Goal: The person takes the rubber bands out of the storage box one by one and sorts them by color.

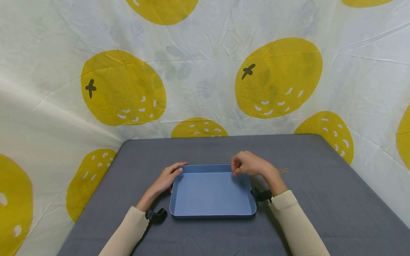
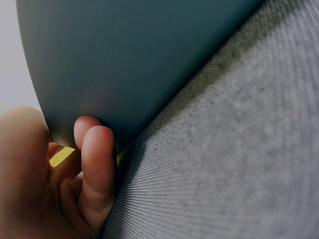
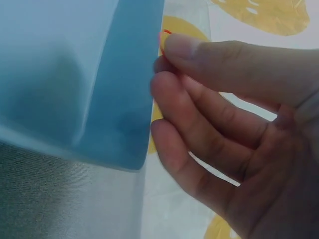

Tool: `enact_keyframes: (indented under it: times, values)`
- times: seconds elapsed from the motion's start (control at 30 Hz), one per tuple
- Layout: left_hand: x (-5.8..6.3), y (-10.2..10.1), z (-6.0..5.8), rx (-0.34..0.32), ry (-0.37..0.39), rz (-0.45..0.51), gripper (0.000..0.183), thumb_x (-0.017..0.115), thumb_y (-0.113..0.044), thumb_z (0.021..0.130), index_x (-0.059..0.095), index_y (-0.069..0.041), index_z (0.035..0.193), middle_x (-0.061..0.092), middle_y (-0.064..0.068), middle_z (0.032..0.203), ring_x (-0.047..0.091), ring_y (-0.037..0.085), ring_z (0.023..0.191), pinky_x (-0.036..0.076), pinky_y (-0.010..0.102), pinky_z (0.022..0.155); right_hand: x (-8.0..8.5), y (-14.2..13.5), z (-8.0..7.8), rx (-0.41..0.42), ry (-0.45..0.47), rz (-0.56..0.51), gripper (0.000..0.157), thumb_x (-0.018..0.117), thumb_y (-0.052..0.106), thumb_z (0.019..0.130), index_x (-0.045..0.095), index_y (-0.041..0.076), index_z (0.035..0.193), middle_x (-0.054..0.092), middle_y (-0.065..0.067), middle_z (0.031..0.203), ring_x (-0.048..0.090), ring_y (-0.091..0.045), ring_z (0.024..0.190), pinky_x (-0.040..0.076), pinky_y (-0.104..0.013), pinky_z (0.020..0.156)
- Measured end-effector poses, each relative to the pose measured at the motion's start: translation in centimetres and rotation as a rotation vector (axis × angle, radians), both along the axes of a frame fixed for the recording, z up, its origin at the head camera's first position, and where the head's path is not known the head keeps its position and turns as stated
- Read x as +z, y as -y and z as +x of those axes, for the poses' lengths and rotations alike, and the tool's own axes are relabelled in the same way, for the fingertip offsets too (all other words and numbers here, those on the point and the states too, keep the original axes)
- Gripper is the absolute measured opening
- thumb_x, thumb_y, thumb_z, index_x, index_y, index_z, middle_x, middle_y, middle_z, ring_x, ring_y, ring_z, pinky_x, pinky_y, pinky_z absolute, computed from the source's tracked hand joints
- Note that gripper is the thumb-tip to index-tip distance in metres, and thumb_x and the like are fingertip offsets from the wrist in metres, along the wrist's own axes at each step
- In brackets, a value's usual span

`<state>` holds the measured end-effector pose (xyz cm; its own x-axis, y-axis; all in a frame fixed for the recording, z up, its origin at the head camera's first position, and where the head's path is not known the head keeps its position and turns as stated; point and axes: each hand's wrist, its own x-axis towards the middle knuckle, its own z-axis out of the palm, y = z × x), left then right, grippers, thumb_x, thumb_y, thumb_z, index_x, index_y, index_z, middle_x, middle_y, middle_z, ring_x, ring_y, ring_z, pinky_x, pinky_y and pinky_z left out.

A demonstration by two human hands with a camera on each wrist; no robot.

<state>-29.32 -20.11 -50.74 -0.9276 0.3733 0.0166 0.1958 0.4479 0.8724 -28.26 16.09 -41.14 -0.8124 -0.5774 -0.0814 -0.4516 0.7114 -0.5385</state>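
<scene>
A shallow blue tray (image 1: 213,195) lies on the grey cloth. My left hand (image 1: 165,179) grips its far left corner, the thumb at the rim; in the left wrist view, the curled fingers (image 2: 97,159) touch the tray's outer wall (image 2: 124,64). Over the far right corner, my right hand (image 1: 251,164) pinches a thin red rubber band (image 3: 167,32) between thumb and fingers. Most of that band is hidden by the fingertips. To the right of the tray lie small orange rubber bands (image 1: 283,170) and a red one (image 1: 263,180), partly behind the right wrist.
The grey cloth-covered table (image 1: 205,236) extends around the tray. A white curtain (image 1: 205,81) with large yellow fruit prints hangs behind and at the sides. Dark bands with cameras (image 1: 261,195) sit on both wrists, near the tray's sides.
</scene>
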Motion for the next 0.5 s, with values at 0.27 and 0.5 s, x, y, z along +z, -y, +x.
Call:
enact_keyframes:
  times: [0.27,0.5]
  values:
    - [-0.03,0.05,0.07,0.004,-0.01,-0.005,0.035,0.043,-0.038,0.103,0.051,-0.037,0.136,0.054,0.006,0.137,0.058,0.027,0.049,0.048,0.046,0.039,0.21,-0.16,0.22,-0.007,-0.025,-0.034,0.012,0.07,0.006,0.085,0.068,0.015,0.078,0.066,0.005,0.075,0.058,-0.012,0.067,0.049,-0.029,0.062]
    - [-0.11,0.09,0.1,-0.007,0.005,-0.002,0.037,0.043,-0.039,0.103,0.05,-0.033,0.139,0.055,0.009,0.135,0.053,0.03,0.04,0.049,0.047,0.038,0.46,-0.65,0.5,-0.03,-0.071,-0.054,0.008,0.071,0.009,0.086,0.07,0.016,0.082,0.066,0.007,0.077,0.059,-0.012,0.07,0.051,-0.028,0.066]
